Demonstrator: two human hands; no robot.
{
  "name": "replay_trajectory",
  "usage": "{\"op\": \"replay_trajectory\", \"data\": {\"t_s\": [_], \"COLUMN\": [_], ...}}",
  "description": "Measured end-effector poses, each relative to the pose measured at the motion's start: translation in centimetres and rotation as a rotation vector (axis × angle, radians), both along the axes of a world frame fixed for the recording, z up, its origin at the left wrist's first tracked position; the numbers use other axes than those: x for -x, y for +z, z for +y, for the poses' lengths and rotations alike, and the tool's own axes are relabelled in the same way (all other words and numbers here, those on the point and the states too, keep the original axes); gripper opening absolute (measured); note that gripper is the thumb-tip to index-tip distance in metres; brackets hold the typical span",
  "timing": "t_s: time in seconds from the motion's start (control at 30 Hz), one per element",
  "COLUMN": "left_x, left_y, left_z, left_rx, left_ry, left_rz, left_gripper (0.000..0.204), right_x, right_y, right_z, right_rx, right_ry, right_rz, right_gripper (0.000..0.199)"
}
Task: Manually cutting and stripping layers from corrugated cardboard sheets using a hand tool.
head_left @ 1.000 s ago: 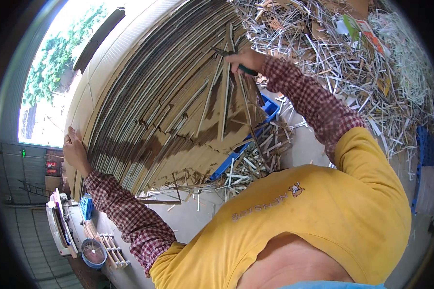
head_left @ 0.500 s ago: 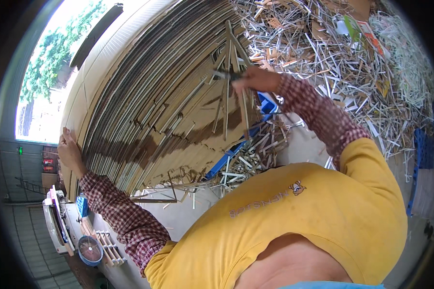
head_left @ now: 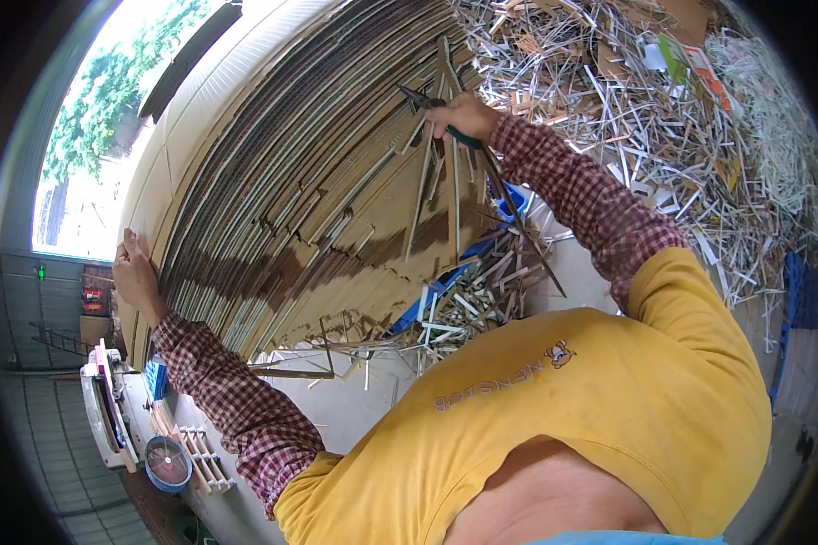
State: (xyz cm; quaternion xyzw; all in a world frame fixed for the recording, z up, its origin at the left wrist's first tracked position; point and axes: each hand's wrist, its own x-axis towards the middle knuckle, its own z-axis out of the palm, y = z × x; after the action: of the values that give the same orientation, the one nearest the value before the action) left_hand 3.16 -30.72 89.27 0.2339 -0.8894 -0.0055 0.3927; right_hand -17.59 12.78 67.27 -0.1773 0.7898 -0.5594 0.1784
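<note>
A tall stack of cardboard sheets leans in front of me, its layered edges ragged and partly torn. My left hand is at the stack's left side, fingers curled against the pale outer sheet. My right hand is closed round pliers with green handles, their metal jaws pointing left over the upper right of the stack. Several narrow cardboard strips hang down below this hand. A longer dark strip slants down to the right beneath my wrist.
A large heap of cardboard and paper scraps covers the upper right. Smaller scraps lie round a blue pallet below the stack. At lower left are a round fan and a wooden rack. A bright window is behind.
My right hand has moved slightly up and left with the pliers. A long dark strip now slants down to the right below it. My left hand's fingers have curled more.
</note>
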Motion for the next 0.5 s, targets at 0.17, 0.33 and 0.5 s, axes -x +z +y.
{"op": "replay_trajectory", "data": {"t_s": [0.17, 0.33, 0.5], "left_x": [0.1, -0.1, 0.2], "left_y": [0.4, 0.1, 0.1], "left_z": [0.2, -0.5, -0.7], "left_rx": [0.000, -0.059, -0.030], "left_ry": [0.011, -0.032, 0.077], "left_rz": [0.002, -0.033, -0.030], "left_gripper": [0.050, 0.046, 0.049], "right_x": [-10.3, -20.9, -14.6], "right_y": [-1.0, -4.5, -5.2], "right_z": [2.0, 5.7, 0.9], "right_rx": [-0.119, -0.258, -0.141], "right_ry": [-0.145, 0.674, 0.687], "right_rz": [0.335, -0.057, 0.091], "right_gripper": [0.034, 0.039, 0.040]}}
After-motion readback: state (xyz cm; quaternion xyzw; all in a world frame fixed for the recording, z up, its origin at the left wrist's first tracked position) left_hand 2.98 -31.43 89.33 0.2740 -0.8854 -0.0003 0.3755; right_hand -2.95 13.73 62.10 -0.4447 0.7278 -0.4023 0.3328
